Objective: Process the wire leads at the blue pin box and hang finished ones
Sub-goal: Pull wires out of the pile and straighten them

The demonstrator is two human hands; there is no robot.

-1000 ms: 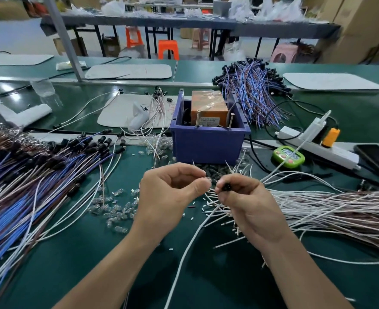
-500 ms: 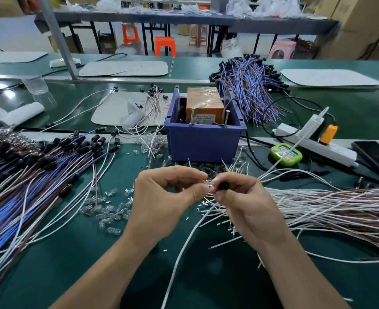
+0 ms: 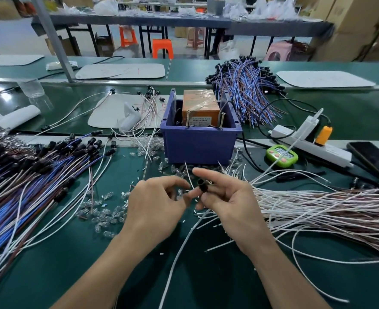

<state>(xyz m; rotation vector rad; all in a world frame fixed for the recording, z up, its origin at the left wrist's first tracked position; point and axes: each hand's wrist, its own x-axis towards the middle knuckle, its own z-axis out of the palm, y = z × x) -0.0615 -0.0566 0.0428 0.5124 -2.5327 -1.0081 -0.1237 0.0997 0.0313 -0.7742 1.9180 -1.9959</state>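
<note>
I judge that I am mid-assembly on a single lead, working just in front of the blue pin box (image 3: 199,146) and not yet at the box itself. My right hand (image 3: 233,206) pinches a short black sleeve (image 3: 203,186) between thumb and middle finger, with the index finger raised above it. A white lead (image 3: 184,241) trails from under that hand toward me across the green table (image 3: 206,275). My left hand (image 3: 155,204) sits just beside the right, fingers curled and thumb near the sleeve's mouth. I cannot tell whether it pinches one of the small clear parts (image 3: 103,216) scattered on the table or nothing at all. The next move, as I read it, calls for bringing the fingertips together squarely so the piece seats in the sleeve, then carrying the lead up to the two pins (image 3: 187,118) standing inside the box near its front wall. My fingers hide where the lead enters the sleeve, and the box interior beside the orange block (image 3: 200,103) is in shadow. I see no hanging place, and the heap of capped leads (image 3: 34,175) on my left is cut off by the frame.
</note>
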